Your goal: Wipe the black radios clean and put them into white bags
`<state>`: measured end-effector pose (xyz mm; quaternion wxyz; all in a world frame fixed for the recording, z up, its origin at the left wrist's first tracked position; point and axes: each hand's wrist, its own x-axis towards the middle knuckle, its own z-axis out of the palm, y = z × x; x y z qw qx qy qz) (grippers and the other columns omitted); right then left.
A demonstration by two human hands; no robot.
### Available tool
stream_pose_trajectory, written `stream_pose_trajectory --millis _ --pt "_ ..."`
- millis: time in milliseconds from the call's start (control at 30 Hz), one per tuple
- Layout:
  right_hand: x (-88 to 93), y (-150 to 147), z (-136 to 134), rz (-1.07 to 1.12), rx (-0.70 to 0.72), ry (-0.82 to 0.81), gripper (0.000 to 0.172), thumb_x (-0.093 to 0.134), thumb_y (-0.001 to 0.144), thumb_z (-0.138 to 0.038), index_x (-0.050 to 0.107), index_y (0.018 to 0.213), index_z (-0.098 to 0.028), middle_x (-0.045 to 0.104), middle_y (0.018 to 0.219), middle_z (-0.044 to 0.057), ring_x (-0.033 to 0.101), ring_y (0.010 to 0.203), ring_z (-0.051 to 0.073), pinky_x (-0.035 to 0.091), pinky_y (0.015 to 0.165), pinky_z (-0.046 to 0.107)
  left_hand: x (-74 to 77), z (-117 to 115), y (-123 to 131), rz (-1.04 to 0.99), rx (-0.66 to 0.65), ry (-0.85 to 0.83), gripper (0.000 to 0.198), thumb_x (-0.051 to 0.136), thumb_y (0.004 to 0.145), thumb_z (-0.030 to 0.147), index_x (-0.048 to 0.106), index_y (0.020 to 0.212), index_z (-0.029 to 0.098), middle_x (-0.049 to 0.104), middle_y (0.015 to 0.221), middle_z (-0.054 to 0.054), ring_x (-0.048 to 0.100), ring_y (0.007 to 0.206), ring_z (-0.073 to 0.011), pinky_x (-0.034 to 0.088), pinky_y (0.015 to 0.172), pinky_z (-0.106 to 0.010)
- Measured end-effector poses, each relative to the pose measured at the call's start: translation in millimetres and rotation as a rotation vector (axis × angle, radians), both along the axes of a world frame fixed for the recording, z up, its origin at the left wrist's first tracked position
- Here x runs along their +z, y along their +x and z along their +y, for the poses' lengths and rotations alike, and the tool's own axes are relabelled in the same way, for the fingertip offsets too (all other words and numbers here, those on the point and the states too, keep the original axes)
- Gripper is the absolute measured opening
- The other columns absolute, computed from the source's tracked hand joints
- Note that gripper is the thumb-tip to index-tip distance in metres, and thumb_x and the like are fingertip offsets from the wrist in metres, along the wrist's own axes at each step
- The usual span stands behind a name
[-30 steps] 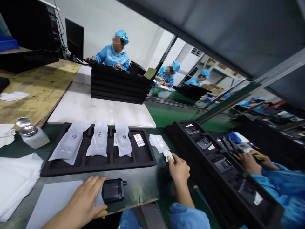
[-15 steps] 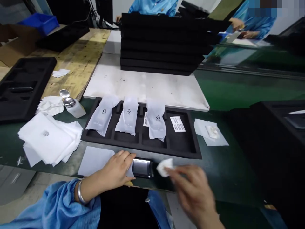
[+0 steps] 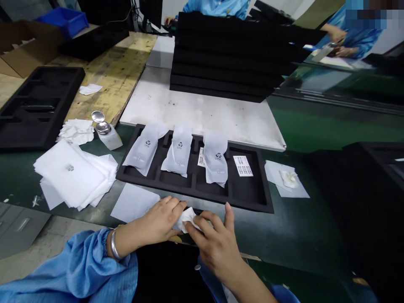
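Near the table's front edge, my left hand [image 3: 162, 219] is closed around a small dark device with a screen, partly wrapped in a white sleeve. My right hand [image 3: 217, 244] pinches a crumpled white wipe [image 3: 188, 215] and presses it on the device, thumb and fingers bent, one finger raised. Both hands and the wipe hide most of the device. A flat white plastic bag [image 3: 134, 203] lies left of my left hand. Just beyond is a black foam tray [image 3: 249, 198] bearing three white pouches [image 3: 179, 153] and a printed label sheet [image 3: 243, 166].
To the left are a stack of white bags [image 3: 72, 172], crumpled wipes [image 3: 76, 131] and a solvent dispenser bottle [image 3: 109, 136] with its lid up. Stacked black foam trays [image 3: 227, 54] stand behind. A used wipe [image 3: 288, 179] lies right. Two people in blue work at the back.
My right hand has moved left, bringing the wipe from beside the device onto it. The device's screen, visible before, is now covered. My left hand keeps its grip; the view has shifted slightly.
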<state>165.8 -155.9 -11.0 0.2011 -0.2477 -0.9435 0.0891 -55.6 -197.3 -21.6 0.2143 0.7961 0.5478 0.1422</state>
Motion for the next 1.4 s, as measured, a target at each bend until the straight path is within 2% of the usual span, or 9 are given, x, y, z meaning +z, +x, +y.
stream_pose_trajectory --millis 167,333,633,800,967,1133,1233,1300,1400 --pt "2.1 7 -3 -0.02 -0.074 0.014 0.033 0.047 0.088 -0.009 0.069 0.104 -0.027 0.069 0.093 0.001 0.055 0.095 0.023 0.001 0.114 0.066 -2.8 1 -4 -0.033 -0.041 0.008 0.081 0.083 0.072 0.034 0.037 0.135 0.012 0.057 0.118 -0.017 0.056 0.111 -0.0348 0.05 0.094 -0.051" --pt "0.0 3 -8 0.008 0.009 0.003 0.032 0.046 0.089 -0.011 0.069 0.106 -0.026 0.069 0.094 0.0 0.054 0.098 0.023 0.001 0.113 0.067 -3.0 1 -6 -0.025 -0.039 -0.001 0.076 0.081 0.074 0.031 0.039 0.134 0.012 0.056 0.118 -0.017 0.055 0.111 -0.0342 0.05 0.094 -0.05" --pt "2.3 -9 -8 0.013 -0.03 0.006 0.029 0.051 0.087 -0.012 0.07 0.102 -0.028 0.069 0.091 -0.001 0.054 0.097 0.022 -0.003 0.113 0.065 -6.4 -1 -9 -0.057 -0.037 0.019 0.072 0.077 0.077 0.032 0.038 0.135 0.013 0.057 0.118 -0.016 0.055 0.112 -0.034 0.05 0.094 -0.05" --pt "1.3 -12 -10 0.042 -0.153 0.044 0.028 0.05 0.087 -0.012 0.071 0.098 -0.027 0.07 0.088 0.0 0.054 0.094 0.022 -0.001 0.113 0.064 -8.3 -2 -10 -0.102 -0.044 0.017 0.076 0.08 0.075 0.033 0.038 0.136 0.017 0.056 0.12 -0.015 0.056 0.113 -0.0342 0.05 0.094 -0.051" --pt "-1.2 -15 -18 0.005 -0.11 0.043 0.029 0.054 0.084 -0.012 0.07 0.103 -0.029 0.07 0.091 -0.001 0.055 0.096 0.022 -0.003 0.112 0.064 -9.2 -3 -11 -0.092 -0.013 0.012 0.079 0.083 0.071 0.032 0.039 0.136 0.016 0.056 0.12 -0.015 0.054 0.115 -0.0344 0.05 0.096 -0.051" --pt "12.0 58 1 -0.044 -0.353 0.181 0.026 0.051 0.087 -0.017 0.071 0.099 -0.029 0.068 0.084 0.001 0.059 0.087 0.025 0.02 0.105 0.065 -7.4 -3 -14 -0.138 0.026 -0.019 0.083 0.086 0.067 0.034 0.041 0.134 0.017 0.057 0.119 -0.015 0.056 0.113 -0.0335 0.051 0.095 -0.05" --pt "6.2 103 27 -0.038 -0.704 0.341 0.025 0.053 0.089 -0.023 0.07 0.107 -0.029 0.065 0.087 0.007 0.059 0.082 0.029 0.032 0.093 0.065 -7.9 -4 -15 -0.16 0.024 -0.014 0.083 0.086 0.068 0.035 0.041 0.135 0.018 0.057 0.12 -0.014 0.057 0.112 -0.0332 0.052 0.093 -0.05" --pt "-6.6 118 39 -0.1 -0.897 0.258 0.029 0.049 0.091 -0.029 0.069 0.112 -0.029 0.065 0.089 0.012 0.058 0.085 0.036 0.032 0.084 0.072 -9.4 -5 -16 -0.157 0.016 0.003 0.084 0.087 0.067 0.033 0.04 0.136 0.018 0.056 0.121 -0.015 0.057 0.112 -0.0334 0.051 0.093 -0.051" --pt "-21.1 122 41 -0.201 -0.956 0.068 0.04 0.045 0.092 -0.04 0.064 0.124 -0.025 0.065 0.103 0.018 0.057 0.092 0.045 0.033 0.074 0.079 -12.4 -8 -17 -0.189 0.044 0.02 0.088 0.088 0.064 0.033 0.04 0.136 0.019 0.056 0.12 -0.014 0.057 0.112 -0.033 0.052 0.093 -0.051"
